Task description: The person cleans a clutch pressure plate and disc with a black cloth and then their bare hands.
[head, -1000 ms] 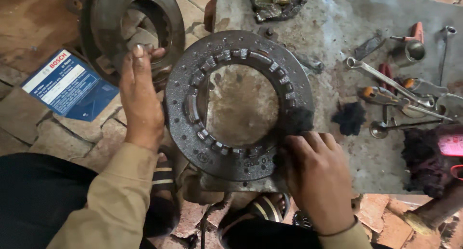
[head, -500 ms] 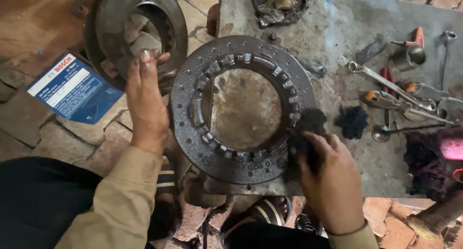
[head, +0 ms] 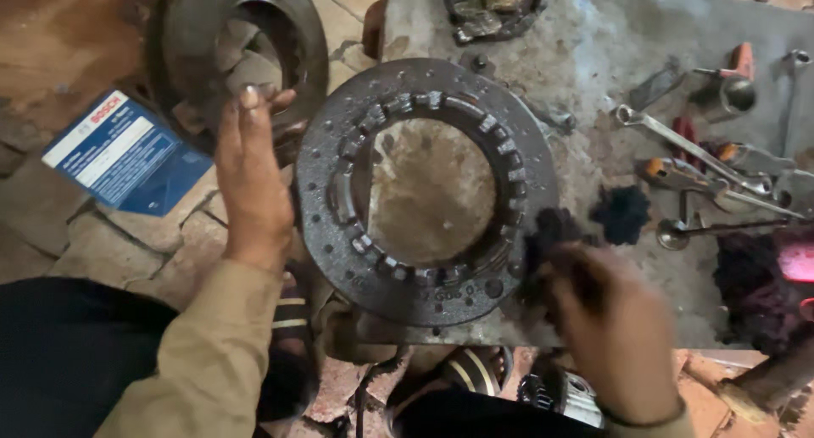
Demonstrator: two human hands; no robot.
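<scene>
A large dark metal ring plate (head: 424, 90) with a toothed inner rim lies on the grey bench slab (head: 585, 31), overhanging its near left corner. My left hand (head: 250, 179), flat with fingers together, presses against the plate's left edge. My right hand (head: 615, 328), blurred, grips a dark greasy rag (head: 551, 230) and rubs it on the plate's lower right rim.
A second round metal disc (head: 182, 31) rests on the stone floor at the upper left, beside a blue and white box (head: 119, 154). Wrenches (head: 678, 141), a screwdriver, a valve and another dark rag (head: 621, 213) lie on the bench's right side. More parts sit near my feet.
My right hand has slid the rag from the plate's bottom rim up and right along the lower right edge. The left hand has stayed against the left edge.
</scene>
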